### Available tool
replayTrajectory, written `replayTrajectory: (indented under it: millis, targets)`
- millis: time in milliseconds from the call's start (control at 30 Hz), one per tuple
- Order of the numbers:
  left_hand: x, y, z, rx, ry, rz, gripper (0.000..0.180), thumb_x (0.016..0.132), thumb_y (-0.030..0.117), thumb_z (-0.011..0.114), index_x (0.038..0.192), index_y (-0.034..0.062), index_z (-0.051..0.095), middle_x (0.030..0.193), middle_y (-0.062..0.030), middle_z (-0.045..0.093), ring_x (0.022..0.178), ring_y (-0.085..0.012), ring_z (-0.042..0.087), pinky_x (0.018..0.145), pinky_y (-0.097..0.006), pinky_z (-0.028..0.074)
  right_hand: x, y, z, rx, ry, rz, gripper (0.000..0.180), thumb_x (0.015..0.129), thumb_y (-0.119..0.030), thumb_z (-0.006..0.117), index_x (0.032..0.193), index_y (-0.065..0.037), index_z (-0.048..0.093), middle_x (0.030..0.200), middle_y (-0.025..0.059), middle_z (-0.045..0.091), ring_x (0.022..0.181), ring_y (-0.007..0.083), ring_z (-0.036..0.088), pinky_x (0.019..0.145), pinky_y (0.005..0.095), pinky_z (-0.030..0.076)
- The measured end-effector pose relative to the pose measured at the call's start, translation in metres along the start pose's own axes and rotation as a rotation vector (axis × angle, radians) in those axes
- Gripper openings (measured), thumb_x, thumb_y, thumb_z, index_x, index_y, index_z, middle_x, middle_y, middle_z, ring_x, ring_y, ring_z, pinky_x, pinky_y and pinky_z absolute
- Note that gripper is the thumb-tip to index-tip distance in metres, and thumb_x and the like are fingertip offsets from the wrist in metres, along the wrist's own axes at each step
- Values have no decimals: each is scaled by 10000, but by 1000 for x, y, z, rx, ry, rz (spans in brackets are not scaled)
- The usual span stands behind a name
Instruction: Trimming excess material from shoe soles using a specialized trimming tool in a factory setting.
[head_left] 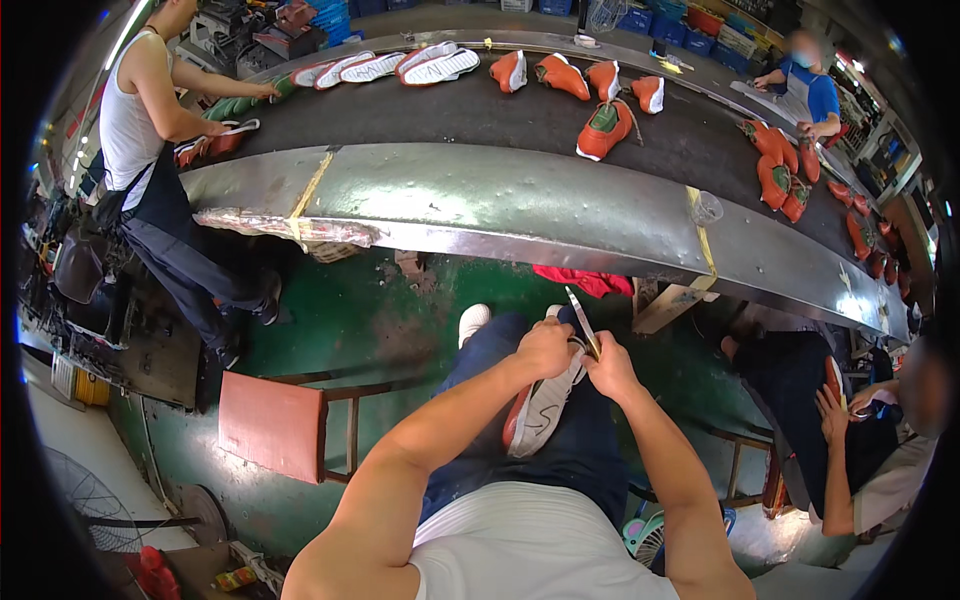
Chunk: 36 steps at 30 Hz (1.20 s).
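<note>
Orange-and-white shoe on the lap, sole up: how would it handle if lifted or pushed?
The orange-and-white shoe with white rubber sole probably feels light: the left hand steadies it without strain. Its sole looks moulded, so likely stiff yet grippy. Resting across the thigh, it seems apt to tip if released. The right hand holds a thin metal tool.

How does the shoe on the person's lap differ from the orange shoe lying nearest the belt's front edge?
The lap shoe lies sole up, its white sole showing, gripped by the left hand while the right hand holds a thin tool at it. The belt shoe lies untouched on the conveyor belt, its orange upper and green inside showing. Both have orange-red uppers and white soles.
</note>
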<state>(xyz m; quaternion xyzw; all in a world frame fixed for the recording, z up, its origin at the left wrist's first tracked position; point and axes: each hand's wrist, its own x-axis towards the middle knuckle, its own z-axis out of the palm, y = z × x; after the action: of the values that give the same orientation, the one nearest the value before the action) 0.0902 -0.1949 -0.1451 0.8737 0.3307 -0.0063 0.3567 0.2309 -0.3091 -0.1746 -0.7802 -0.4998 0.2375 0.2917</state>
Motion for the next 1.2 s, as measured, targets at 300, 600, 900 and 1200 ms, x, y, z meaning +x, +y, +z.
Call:
replayTrajectory:
  millis: [300, 600, 900, 1200]
  targets:
    - [77, -20, -6, 143, -342, 165, 242, 790, 250, 715, 777, 9, 709, 829, -195, 712, 828, -345, 695, 757, -424, 550, 23, 26, 10, 277, -59, -17, 355, 804, -70, 717, 1097, 12, 536, 931, 169, 657, 874, 319, 675, 816, 396, 524]
    - [46, -77, 14, -1127, -475, -275, 562, 1002, 339, 629, 1481, 102, 454, 1379, -61, 578, 1276, -171, 525, 1069, -352, 424, -44, 37, -20, 801, -19, 255, 205, 930, -135, 652, 1080, -40, 549, 842, 18, 607, 744, 112, 592, 725, 289, 511]
    - [-47, -47, -23, -939, -128, 225, 524, 998, 115, 607, 1476, 58, 400, 1326, -78, 579, 1246, -171, 523, 1072, -320, 417, -124, -29, -42, 744, -412, 227, 293, 1000, -129, 554, 1264, -5, 584, 1018, 55, 678, 813, 115, 627, 723, 289, 518]
    - [-93, -58, -18, -756, 130, 333, 521, 972, 69, 619, 1452, 30, 418, 1357, -107, 552, 1275, -200, 521, 1097, -334, 398, -108, -71, -43, 1070, -683, 294, 308, 1011, -174, 563, 1256, 13, 565, 1081, 64, 651, 945, 123, 606, 772, 293, 542]
